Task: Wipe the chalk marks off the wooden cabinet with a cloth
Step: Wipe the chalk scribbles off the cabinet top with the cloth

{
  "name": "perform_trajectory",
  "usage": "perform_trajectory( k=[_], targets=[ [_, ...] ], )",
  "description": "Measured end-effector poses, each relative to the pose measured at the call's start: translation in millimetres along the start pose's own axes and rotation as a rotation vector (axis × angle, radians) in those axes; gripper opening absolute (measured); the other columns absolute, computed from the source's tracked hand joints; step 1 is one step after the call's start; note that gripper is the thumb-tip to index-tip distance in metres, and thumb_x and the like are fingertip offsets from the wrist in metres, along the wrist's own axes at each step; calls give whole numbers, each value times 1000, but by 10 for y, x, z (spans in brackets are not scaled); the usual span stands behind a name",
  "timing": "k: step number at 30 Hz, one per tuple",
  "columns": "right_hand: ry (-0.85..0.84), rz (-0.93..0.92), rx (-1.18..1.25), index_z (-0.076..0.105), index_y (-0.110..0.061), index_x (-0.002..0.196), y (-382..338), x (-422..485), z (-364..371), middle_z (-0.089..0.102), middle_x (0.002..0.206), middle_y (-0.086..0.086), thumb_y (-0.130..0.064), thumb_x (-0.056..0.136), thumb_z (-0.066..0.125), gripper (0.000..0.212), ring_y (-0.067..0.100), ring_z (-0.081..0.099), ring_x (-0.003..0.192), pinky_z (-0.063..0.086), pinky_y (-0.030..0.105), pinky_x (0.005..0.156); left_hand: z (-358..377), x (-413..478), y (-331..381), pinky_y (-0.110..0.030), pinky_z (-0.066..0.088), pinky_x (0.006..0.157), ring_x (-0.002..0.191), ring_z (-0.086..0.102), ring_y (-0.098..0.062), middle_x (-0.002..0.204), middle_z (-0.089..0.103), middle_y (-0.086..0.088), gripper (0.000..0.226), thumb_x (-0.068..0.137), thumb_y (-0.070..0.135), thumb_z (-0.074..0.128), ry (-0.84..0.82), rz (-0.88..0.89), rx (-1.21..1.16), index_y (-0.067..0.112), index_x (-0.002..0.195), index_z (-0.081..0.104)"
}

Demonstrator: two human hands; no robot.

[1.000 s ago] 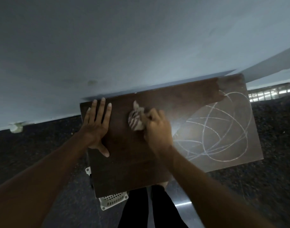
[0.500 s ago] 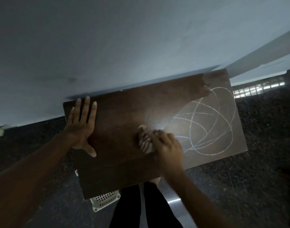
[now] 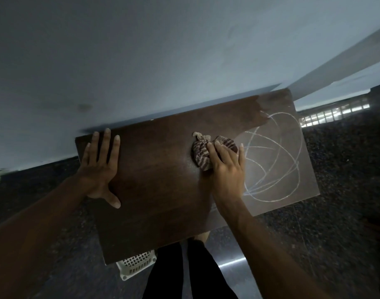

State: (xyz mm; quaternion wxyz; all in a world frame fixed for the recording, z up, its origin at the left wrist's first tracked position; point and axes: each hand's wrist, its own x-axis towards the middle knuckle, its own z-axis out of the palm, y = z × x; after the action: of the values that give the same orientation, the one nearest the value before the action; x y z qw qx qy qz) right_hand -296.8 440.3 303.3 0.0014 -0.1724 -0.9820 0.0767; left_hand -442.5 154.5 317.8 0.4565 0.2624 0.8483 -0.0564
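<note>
The dark wooden cabinet (image 3: 163, 190) stands with its back edge against a pale wall (image 3: 163, 61). The left hand (image 3: 98, 169) lies flat on the left part of its top, fingers straight and spread, holding nothing. The right hand (image 3: 225, 173) presses a bunched striped cloth (image 3: 201, 154) onto the middle of the top, its fingers laid nearly straight over the cloth and its thumb hidden. White looping chalk marks (image 3: 273, 158) cover the right part, just beside that hand. A white slotted basket (image 3: 137, 264) sits on the dark floor (image 3: 335, 234) below the cabinet's near edge.
</note>
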Motion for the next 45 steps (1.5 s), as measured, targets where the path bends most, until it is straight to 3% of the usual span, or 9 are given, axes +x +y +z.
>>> perform_trajectory(
  k=[4,8,12,18,21,26,32,41,45],
  targets=[
    [24,9,97,66,-9,125,4,28,15,67,123,13,-1,73,77,54,29,61,112,52,37,93,19,14,-9,-43,-40,103,131,-52,-36,142,-57,-12,185,18,90,73,4,8,-9,17,132,-54],
    [14,-30,123,69,-13,121,42,3,-26,68,119,7,-3,71,80,52,25,63,105,56,32,76,13,26,-3,-48,-32,107,131,-53,-35,141,-58,-12,185,16,91,71,1,14,-10,19,130,-56],
    [-61,-193,145,72,-17,117,101,-385,-57,68,118,3,-10,69,81,49,24,66,101,58,31,68,60,63,-58,-36,-42,102,136,-48,-35,147,-52,-11,178,8,107,37,10,35,-5,20,138,-48],
    [-146,-364,42,72,-19,116,388,-576,-145,70,115,3,-11,67,83,51,25,67,100,59,36,68,73,62,-70,-36,-42,102,136,-47,-34,149,-50,-10,180,10,106,44,-4,38,-17,20,141,-45],
    [-159,-250,16,69,-18,121,417,-237,-131,68,120,7,-15,71,81,52,28,64,107,59,42,74,32,27,-35,-35,-45,97,132,-52,-34,145,-55,-11,184,16,95,66,-9,12,-12,20,135,-52],
    [-92,64,53,68,-19,120,321,594,-187,66,114,6,-14,87,70,33,27,60,100,53,35,76,53,17,-40,-35,-43,100,135,-48,-34,148,-51,-12,186,14,94,67,3,0,12,19,139,-48],
    [-16,86,50,70,-21,119,219,953,-221,67,109,3,-14,93,62,28,23,59,100,48,31,74,8,-18,0,-34,-46,97,132,-51,-35,144,-55,-11,186,16,90,72,-27,-25,6,17,135,-51],
    [-68,-71,155,65,-20,118,171,-259,-95,67,116,9,-10,78,78,44,29,65,98,59,39,72,-71,-63,104,-47,-31,105,125,-58,-35,135,-63,-12,182,26,85,78,-78,-74,48,12,132,-51],
    [-103,-106,175,73,-23,116,139,-1192,-56,69,117,3,-20,82,57,38,24,65,102,56,29,75,-84,-69,136,-50,-28,107,114,-64,-34,132,-65,-14,181,30,85,77,-85,-101,74,12,126,-56]
  ],
)
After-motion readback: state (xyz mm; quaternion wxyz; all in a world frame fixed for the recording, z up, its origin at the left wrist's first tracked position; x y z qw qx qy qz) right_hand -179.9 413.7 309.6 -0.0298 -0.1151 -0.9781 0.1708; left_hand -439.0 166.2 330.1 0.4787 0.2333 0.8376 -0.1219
